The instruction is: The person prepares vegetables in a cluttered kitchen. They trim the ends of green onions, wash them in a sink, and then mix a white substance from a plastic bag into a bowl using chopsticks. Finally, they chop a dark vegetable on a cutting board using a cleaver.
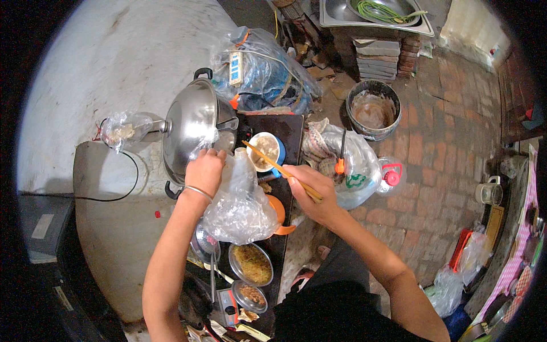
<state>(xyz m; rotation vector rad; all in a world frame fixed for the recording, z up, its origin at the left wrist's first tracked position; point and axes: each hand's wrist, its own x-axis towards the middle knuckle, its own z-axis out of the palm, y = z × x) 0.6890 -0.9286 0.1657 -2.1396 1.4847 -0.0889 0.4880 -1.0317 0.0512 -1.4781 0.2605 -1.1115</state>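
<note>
My left hand (206, 169), with a bracelet at the wrist, is curled in front of the lidded steel wok (191, 122). Thin clear plastic shows past its fingers, and it seems to grip this plastic; the grip itself is hidden. A crumpled clear plastic bag (241, 220) lies just right of that wrist. My right hand (314, 192) holds yellow wooden chopsticks (267, 159), which slant up and left. They pass over the rim of a blue mug, white inside (266, 149), holding a pale, lumpy mixture. Whether they touch the mixture cannot be told.
An orange vessel (277, 209) sits partly under the bag. Nearer me are a container of yellowish shreds (251, 265) and a smaller one of brown pieces (251, 297). A power strip (235, 68) lies on plastic-wrapped things behind. A black pot (373, 110) stands on the brick floor.
</note>
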